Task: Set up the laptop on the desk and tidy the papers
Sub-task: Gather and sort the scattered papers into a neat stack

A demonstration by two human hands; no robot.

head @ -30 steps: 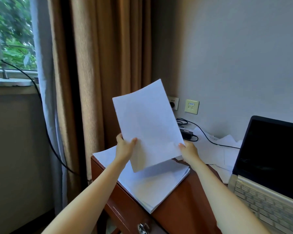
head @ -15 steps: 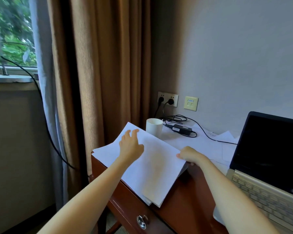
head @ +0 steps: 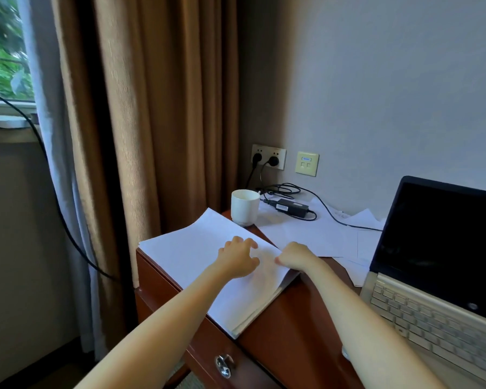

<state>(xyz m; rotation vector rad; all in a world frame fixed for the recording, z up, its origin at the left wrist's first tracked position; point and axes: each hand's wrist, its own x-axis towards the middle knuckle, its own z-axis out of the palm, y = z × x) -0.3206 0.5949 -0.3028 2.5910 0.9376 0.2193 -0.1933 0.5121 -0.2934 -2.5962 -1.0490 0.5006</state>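
The sheet that both hands hold up in the air a second ago now lies flat on top of the paper stack (head: 197,256) at the left corner of the counter (head: 292,318). My left hand (head: 240,259) has slid across from the middle of the top sheet toward its right edge and rests there, fingers loosely spread, gripping nothing. My right hand (head: 296,256) sits at the stack's right edge with its fingers curled; whether they pinch a sheet or only press against the edge I cannot tell.

I judge that one more page is gathered in and the pile is being squared off. The tidying is not done: loose sheets (head: 314,234) are spread behind the stack, beside the open laptop (head: 443,248) and under the power adapter (head: 291,206), with a white mug (head: 244,206) at the stack's far corner.

As for writing, the pages show blank from here. The pale data socket plate (head: 307,163) on the wall carries a small blue label, too small to read. A round logo (head: 472,306) sits below the laptop's dark screen, too blurred to name
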